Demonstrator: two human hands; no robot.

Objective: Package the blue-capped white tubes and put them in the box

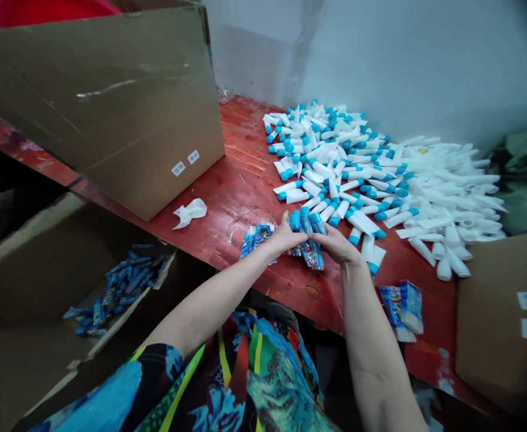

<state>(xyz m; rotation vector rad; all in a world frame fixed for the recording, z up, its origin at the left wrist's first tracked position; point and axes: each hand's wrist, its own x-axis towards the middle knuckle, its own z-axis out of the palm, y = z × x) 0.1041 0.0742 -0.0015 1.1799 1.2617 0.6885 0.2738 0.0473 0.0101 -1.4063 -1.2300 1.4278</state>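
A red wooden bench [249, 174] runs across the view, with a pale wall [403, 54] behind it from 12 to 2 o'clock. A large cardboard box [101, 102] stands on the bench at 10 o'clock, an open box [29, 282] sits below the bench edge at 8 o'clock, and another box [500, 324] stands at 4 o'clock. The open box holds loose blue packets [122, 288]. A wide heap of white tubes [335, 162] covers the bench from 12 to 3 o'clock, most with blue caps toward the left of the heap. The person's colourful patterned top [254, 372] fills the bottom of the view at 6 o'clock. Both hands sit at the centre, over the heap's near edge. The left hand [284, 235] and right hand [335, 245] are half closed, their fingers meeting around a blue printed packet [313, 255] and a few upright blue-capped tubes [307, 219]; whether either grips them firmly, I cannot tell. More packets [257, 240] lie just beside the left hand, a small stack [401, 309] lies at 4 o'clock, and a crumpled white wrapper [190, 212] lies at 9 o'clock.
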